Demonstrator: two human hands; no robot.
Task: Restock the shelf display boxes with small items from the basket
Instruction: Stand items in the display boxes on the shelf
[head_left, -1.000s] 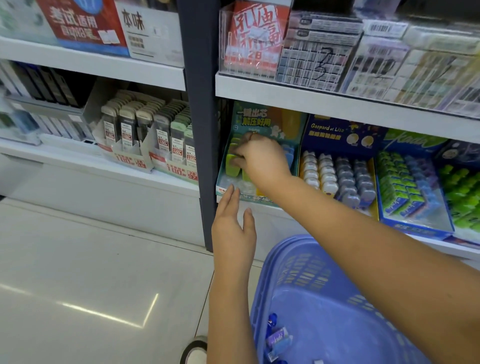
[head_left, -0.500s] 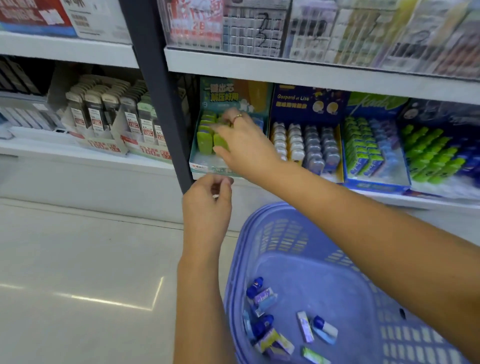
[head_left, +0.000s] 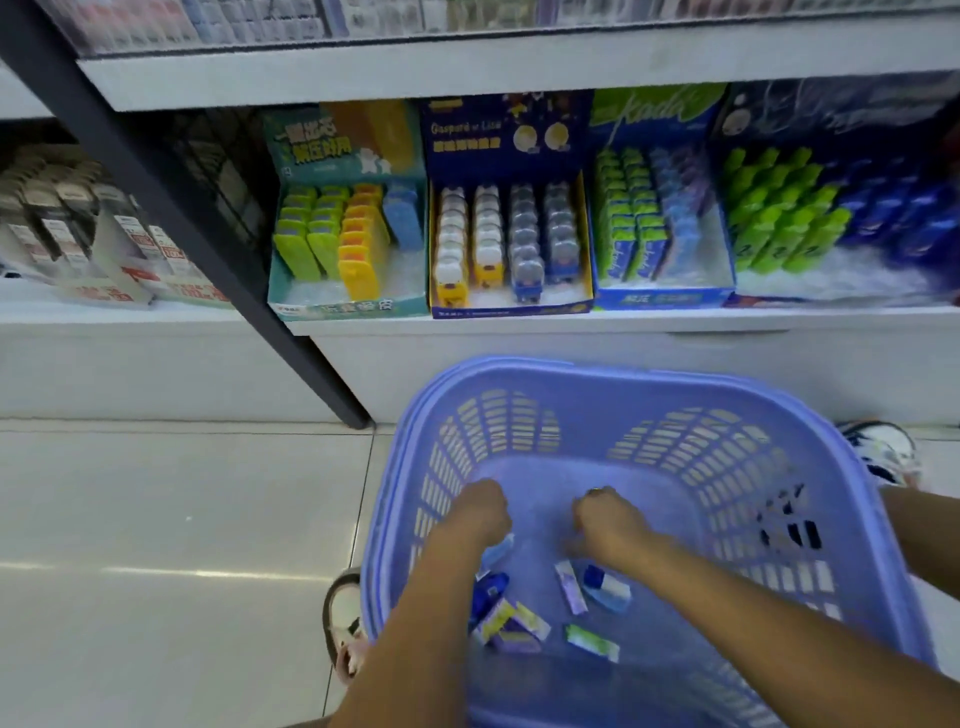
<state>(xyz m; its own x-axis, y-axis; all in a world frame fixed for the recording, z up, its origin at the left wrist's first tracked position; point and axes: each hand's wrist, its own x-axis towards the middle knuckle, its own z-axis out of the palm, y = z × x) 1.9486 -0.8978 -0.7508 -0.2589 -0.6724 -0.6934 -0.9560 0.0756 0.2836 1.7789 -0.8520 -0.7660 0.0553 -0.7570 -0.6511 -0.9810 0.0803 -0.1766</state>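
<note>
Down in the basket (head_left: 623, 384), lower centre, the left hand (head_left: 478, 512) and right hand (head_left: 610, 522) were seen; fingers were hidden and blurred, so neither grip could be told.

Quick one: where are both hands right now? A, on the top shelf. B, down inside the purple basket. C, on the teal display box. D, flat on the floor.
B: the left hand and the right hand both reach into the purple basket, just over the loose small items on its bottom.
</note>
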